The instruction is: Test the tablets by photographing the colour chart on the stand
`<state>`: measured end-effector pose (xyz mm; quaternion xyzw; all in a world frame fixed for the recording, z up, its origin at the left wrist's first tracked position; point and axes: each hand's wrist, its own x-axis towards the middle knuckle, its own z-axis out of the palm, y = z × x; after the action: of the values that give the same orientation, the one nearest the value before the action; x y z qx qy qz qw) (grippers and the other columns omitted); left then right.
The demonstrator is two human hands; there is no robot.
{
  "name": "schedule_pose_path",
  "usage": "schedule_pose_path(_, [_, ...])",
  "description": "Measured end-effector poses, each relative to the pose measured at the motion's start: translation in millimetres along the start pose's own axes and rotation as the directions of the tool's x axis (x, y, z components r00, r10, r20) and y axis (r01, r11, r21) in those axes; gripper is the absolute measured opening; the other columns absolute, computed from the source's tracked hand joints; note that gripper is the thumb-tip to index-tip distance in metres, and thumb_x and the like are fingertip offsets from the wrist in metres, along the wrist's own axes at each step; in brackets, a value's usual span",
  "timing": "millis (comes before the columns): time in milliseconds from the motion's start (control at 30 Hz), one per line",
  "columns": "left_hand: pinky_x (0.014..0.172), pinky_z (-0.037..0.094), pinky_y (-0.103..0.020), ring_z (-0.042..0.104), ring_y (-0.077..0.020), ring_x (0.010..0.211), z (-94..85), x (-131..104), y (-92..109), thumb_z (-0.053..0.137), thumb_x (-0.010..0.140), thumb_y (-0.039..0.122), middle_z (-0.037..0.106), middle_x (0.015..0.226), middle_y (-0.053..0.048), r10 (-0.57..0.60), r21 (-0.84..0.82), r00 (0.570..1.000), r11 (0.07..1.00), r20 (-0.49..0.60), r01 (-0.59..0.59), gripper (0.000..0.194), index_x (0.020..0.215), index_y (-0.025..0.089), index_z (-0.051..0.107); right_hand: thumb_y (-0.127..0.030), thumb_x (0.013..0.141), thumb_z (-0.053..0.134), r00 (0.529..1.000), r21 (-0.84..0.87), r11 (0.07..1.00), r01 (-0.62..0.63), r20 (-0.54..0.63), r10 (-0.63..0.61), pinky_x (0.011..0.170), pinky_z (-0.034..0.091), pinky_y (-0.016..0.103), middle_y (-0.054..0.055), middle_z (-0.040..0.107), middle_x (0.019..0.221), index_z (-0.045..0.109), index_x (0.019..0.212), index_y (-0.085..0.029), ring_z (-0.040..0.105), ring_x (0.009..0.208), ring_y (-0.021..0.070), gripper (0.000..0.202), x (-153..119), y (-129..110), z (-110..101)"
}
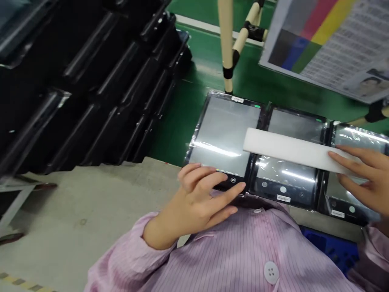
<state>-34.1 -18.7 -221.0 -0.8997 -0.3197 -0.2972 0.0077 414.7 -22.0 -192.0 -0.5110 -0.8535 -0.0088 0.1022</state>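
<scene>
my left grip [197, 198] is open, fingers loosely spread at the lower edge of the left tablet [229, 129], centre of the frame, seemingly to steady it. my right grip [369, 174], at the right edge, has hold of the right end of a white strip [288, 149]; taking it by the end leaves most of its length clear. the strip spans the middle tablet [282, 182], its left tip over the left tablet, its right end above the right tablet [361, 136]. all three lie screens up, side by side, probably so each face stays visible. black trays [121, 93] stack at upper left.
</scene>
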Motion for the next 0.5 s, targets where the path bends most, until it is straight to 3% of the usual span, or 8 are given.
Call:
schedule_pose_path(133, [0.113,0.036,-0.044,0.049,-0.0252,0.110,19.0,37.3,29.3,0.062,0.105,0.038,0.062,0.106,-0.006,0.144,-0.061,0.986,0.988,0.081,-0.139,0.027,0.127,0.031,0.075,-0.021,0.102,0.058,1.000,-0.008,1.000,0.019,-0.002,-0.019,0.097,0.055,0.065,0.016,0.064,0.145,0.052,0.156,-0.035,0.068,0.123,0.0414,0.057,3.1,-8.0,-0.4])
schedule_pose_path(233, [0.113,0.035,-0.045,0.049,-0.0268,0.110,30.4,52.3,43.2,0.062,0.105,0.038,0.064,0.107,-0.008,0.180,-0.069,0.971,0.983,0.156,-0.171,0.028,0.126,0.026,0.076,-0.020,0.104,0.055,1.000,-0.028,1.000,0.001,0.000,-0.001,0.096,0.055,0.065,0.018,0.066,0.143,0.058,0.149,-0.027,0.068,0.122,0.0407,0.046,0.6,-9.4,-0.2])
schedule_pose_path(333, [0.109,0.036,-0.048,0.049,-0.0294,0.111,32.9,57.7,47.3,0.061,0.105,0.040,0.064,0.111,-0.011,0.187,-0.043,0.958,0.982,0.216,-0.182,0.030,0.124,0.022,0.076,-0.022,0.105,0.052,1.000,-0.050,0.999,-0.006,-0.003,0.006,0.096,0.055,0.065,0.018,0.065,0.144,0.056,0.150,-0.027,0.067,0.123,0.0408,0.045,-3.0,-8.5,-0.9])
schedule_pose_path(500, [0.108,0.037,-0.049,0.051,-0.0281,0.107,28.8,62.1,58.0,0.064,0.103,0.035,0.062,0.107,-0.011,0.193,-0.093,0.969,0.979,0.156,-0.180,0.028,0.124,0.020,0.074,-0.035,0.106,0.055,0.998,-0.042,0.998,-0.038,-0.048,0.036,0.100,0.050,0.068,0.019,0.051,0.161,0.046,0.158,-0.035,0.059,0.137,0.0444,0.052,-20.9,5.1,-8.4])
